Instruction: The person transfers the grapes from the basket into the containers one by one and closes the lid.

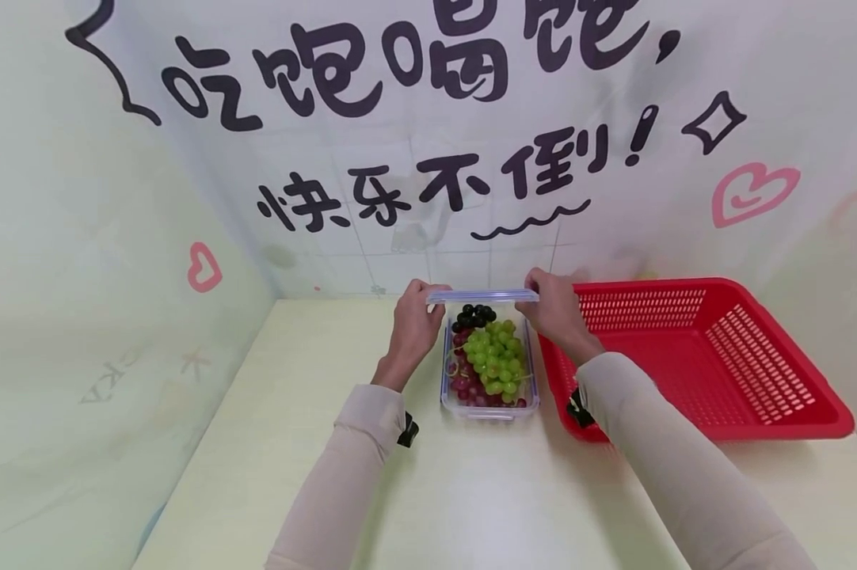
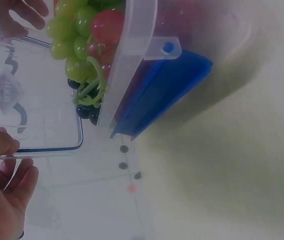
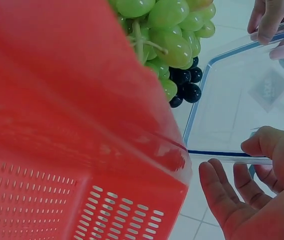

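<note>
A clear lid [image 1: 481, 296] with a blue seal is raised above the far end of a transparent food container [image 1: 489, 412]. My left hand [image 1: 414, 326] pinches the lid's left edge, and my right hand [image 1: 555, 310] pinches its right edge. Inside the container lie green grapes [image 1: 496, 356], red grapes [image 1: 462, 383] and black grapes [image 1: 475, 315]. In the left wrist view, a blue latch [image 2: 167, 90] hangs from the container's side. The right wrist view has the thumb above the lid [image 3: 237, 107] and the fingers below.
To the right of the container, close beside it, stands a red plastic basket [image 1: 778, 427] with slotted walls. My right forearm reaches over its near left corner. Behind the pale table [image 1: 314, 364] rises a wall covering [image 1: 371, 261] with dark lettering.
</note>
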`<state>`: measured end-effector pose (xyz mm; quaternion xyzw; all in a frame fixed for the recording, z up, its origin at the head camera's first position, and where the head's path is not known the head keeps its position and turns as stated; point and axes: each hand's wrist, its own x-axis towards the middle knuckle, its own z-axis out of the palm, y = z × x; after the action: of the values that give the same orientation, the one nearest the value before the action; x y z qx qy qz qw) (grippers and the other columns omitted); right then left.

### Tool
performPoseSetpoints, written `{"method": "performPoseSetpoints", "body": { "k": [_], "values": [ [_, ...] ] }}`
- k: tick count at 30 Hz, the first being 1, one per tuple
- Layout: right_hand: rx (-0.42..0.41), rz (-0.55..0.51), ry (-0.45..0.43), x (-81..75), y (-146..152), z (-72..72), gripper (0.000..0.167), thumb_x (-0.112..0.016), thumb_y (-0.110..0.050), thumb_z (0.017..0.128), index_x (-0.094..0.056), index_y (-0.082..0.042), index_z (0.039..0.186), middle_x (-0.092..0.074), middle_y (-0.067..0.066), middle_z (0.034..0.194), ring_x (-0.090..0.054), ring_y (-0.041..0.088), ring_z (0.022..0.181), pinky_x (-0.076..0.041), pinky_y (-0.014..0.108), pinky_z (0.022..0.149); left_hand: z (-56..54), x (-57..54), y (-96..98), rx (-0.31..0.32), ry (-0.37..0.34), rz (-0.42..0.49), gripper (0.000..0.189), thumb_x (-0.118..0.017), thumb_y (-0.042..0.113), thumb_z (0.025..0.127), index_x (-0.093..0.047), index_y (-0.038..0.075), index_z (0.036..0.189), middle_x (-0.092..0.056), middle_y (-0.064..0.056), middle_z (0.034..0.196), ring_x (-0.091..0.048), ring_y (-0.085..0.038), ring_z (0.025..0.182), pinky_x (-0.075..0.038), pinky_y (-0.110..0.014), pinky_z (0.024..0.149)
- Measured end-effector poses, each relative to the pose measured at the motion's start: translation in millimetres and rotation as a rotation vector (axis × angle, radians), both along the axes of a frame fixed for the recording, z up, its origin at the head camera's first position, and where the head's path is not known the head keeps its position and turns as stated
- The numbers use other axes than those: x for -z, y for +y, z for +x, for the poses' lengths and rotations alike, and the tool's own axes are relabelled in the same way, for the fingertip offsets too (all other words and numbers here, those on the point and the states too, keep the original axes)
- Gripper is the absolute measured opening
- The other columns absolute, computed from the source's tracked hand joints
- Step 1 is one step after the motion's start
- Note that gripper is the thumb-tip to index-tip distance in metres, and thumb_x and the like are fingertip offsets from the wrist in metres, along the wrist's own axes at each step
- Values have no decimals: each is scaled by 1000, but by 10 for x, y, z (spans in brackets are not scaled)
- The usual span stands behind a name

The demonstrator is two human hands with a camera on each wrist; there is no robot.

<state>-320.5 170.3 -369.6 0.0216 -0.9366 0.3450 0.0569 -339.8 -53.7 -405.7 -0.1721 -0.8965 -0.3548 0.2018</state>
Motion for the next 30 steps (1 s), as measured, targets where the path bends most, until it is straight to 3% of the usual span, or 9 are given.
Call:
{"method": "performPoseSetpoints", "body": {
  "k": [5, 9, 19, 24, 30],
  "values": [
    [-4, -12, 29, 10, -1, 22, 17, -68, -5, 91, -52, -3, 97, -64, 18, 95, -58, 30, 81, -51, 29, 64, 13, 22, 20, 3, 6, 2, 21, -65, 1, 93, -76, 9, 109, -61, -13, 98, -60, -27, 86, -55, -40, 72],
    [-10, -16, 48, 32, -3, 19, 17, -69, -4, 91, -53, -3, 96, -63, 18, 94, -58, 30, 84, -51, 31, 67, 23, 31, 40, -13, -29, 6, 24, -67, -1, 91, -76, 10, 111, -61, -13, 98, -61, -28, 89, -56, -40, 76],
    [3, 29, -28, 53, 3, 23, 17, -69, -4, 91, -54, -4, 100, -65, 18, 99, -59, 30, 86, -54, 33, 71, 28, 69, 58, -26, -59, 15, 24, -67, -1, 91, -76, 9, 111, -62, -13, 98, -60, -28, 89, -55, -41, 77],
    [-6, 73, -35, 68, 9, 43, 15, -67, -5, 92, -55, -3, 100, -65, 18, 100, -60, 31, 86, -56, 35, 73, 29, 81, 31, -11, -74, -28, 21, -67, 1, 92, -77, 9, 109, -63, -13, 96, -59, -27, 87, -54, -40, 76],
    [-56, 128, -84, -5, 63, 94, 24, -66, 0, 90, -58, 1, 112, -65, 23, 113, -61, 34, 95, -58, 41, 84, 0, -4, -9, 39, -104, -143, 20, -69, 3, 91, -79, 10, 106, -65, -13, 92, -56, -26, 82, -52, -38, 75]
  ]
}}
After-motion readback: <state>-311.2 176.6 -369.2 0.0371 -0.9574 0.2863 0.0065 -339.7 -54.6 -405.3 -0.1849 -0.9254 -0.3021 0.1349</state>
